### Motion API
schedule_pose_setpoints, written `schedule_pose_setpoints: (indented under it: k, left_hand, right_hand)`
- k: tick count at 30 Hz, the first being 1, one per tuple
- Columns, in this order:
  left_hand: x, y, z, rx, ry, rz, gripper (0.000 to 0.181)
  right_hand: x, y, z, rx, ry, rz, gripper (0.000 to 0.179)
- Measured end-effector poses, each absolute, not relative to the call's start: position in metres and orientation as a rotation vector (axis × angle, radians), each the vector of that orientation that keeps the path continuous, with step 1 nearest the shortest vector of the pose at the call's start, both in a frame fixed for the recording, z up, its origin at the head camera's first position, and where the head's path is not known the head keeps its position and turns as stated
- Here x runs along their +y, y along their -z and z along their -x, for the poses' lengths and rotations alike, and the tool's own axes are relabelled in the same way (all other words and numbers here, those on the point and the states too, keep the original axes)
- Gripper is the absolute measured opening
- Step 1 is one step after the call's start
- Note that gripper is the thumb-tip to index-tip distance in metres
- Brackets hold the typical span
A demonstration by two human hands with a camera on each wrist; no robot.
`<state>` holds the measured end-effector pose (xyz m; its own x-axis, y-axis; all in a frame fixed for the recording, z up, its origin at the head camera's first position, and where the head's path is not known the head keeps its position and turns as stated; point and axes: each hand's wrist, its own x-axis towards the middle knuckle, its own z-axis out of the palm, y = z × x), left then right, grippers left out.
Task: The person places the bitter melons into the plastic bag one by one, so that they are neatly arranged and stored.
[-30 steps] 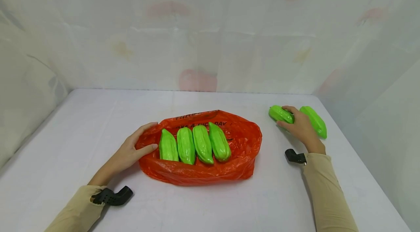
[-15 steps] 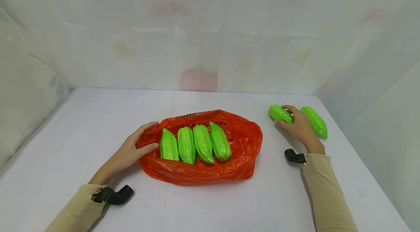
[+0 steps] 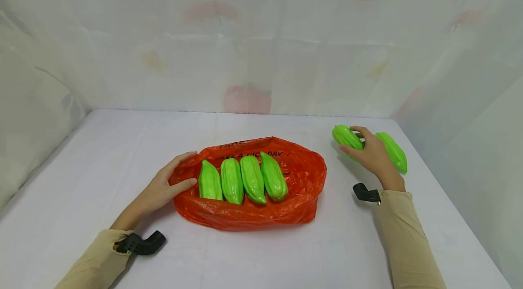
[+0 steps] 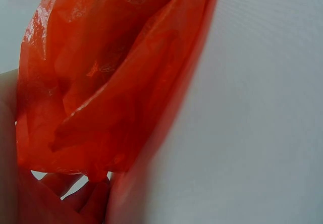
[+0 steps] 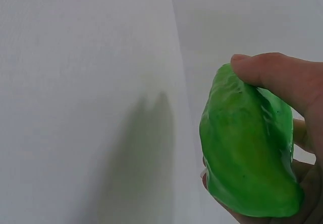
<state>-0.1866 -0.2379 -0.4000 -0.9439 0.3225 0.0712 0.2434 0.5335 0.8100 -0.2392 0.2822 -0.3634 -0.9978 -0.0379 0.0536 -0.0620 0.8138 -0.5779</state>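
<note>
My right hand (image 3: 375, 155) grips a glossy green ridged vegetable, perhaps a bitter melon (image 3: 345, 136). In the right wrist view the thumb lies over the top of the bitter melon (image 5: 247, 143) and fingers wrap beneath it; its shadow falls apart from it on the table. My left hand (image 3: 161, 191) holds the left edge of a red plastic bag (image 3: 245, 221), thumb at the near rim and fingers behind. Several similar green bitter melons (image 3: 252, 180) lie side by side in the bag's opening. The left wrist view shows the red bag (image 4: 101, 82) close up, with fingers partly hidden.
Another green bitter melon (image 3: 392, 151) lies on the white table (image 3: 261, 261) at the right, just beyond the right hand. A pale patterned cloth (image 3: 286, 52) hangs behind the table. Black wrist mounts (image 3: 143, 243) stick out from both sleeves.
My right hand has lifted the bitter melon slightly off the table and moved a little to the left and away. The left hand and the bag have stayed in place.
</note>
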Motion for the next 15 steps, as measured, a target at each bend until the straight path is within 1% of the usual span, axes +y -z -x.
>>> schedule_pose_setpoints:
  k: [15]
  left_hand:
    - [-0.239, 0.401, 0.187, 2.676, -1.401, -0.503, 0.062]
  right_hand:
    - [0.267, 0.345, 0.234, -2.943, -0.947, -0.083, 0.073]
